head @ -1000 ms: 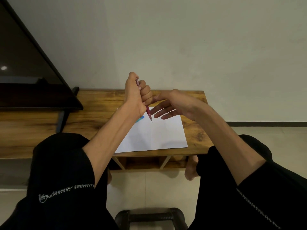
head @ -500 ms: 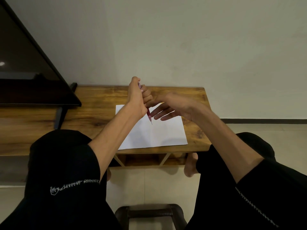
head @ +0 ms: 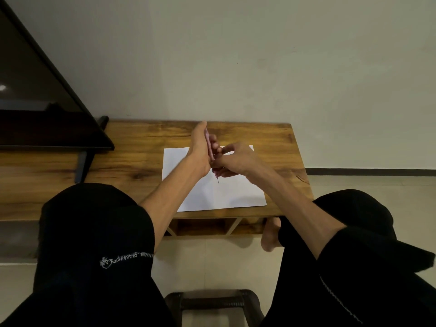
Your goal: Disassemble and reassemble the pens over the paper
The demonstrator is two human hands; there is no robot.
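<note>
Pen (head: 209, 147) stands tip-down over the paper (head: 226, 194), gripped in the left hand (head: 200, 152). Right hand (head: 236, 159), a moment ago with fingers spread, now pinches its lower end; I judge unscrewing or screwing begins.

A low wooden counter (head: 271, 142) carries a white paper (head: 236, 194) and, at left, seemingly a dark screen's stand (head: 81, 166).

Pink pen (head: 209, 147), near upright, tip down, held above white paper (head: 226, 194) lying flat on desk (head: 141, 149).
</note>
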